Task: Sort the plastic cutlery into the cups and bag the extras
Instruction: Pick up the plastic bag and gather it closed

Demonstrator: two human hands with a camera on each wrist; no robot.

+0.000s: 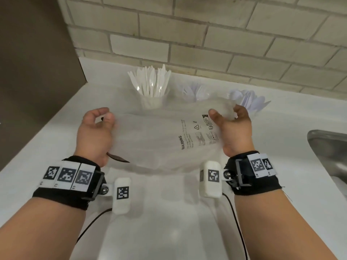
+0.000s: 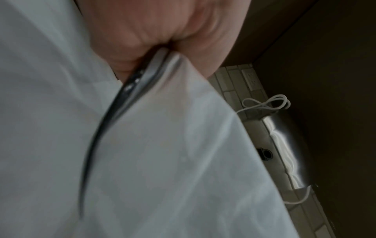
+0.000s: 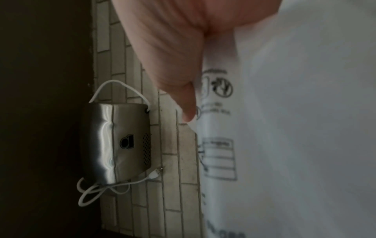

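Observation:
A translucent plastic bag (image 1: 159,139) printed with WARNING text hangs above the white counter (image 1: 169,222), held between both hands. My left hand (image 1: 95,128) grips its left edge in a fist, together with a thin dark utensil (image 1: 118,158) that sticks out below the palm. In the left wrist view the dark utensil (image 2: 105,122) runs down from the left hand (image 2: 142,32) along the bag (image 2: 162,161). My right hand (image 1: 232,126) pinches the bag's right edge; the right wrist view shows the right hand (image 3: 173,48) on the bag (image 3: 295,128). A clear cup (image 1: 152,99) of white cutlery stands behind.
Two more cups of pale cutlery (image 1: 195,91) (image 1: 247,100) stand along the tiled wall (image 1: 206,44), partly behind the bag. A steel sink (image 1: 330,147) lies at the right. A dark panel (image 1: 37,72) borders the left. A metal appliance (image 3: 116,145) with a white cord shows in the wrist views.

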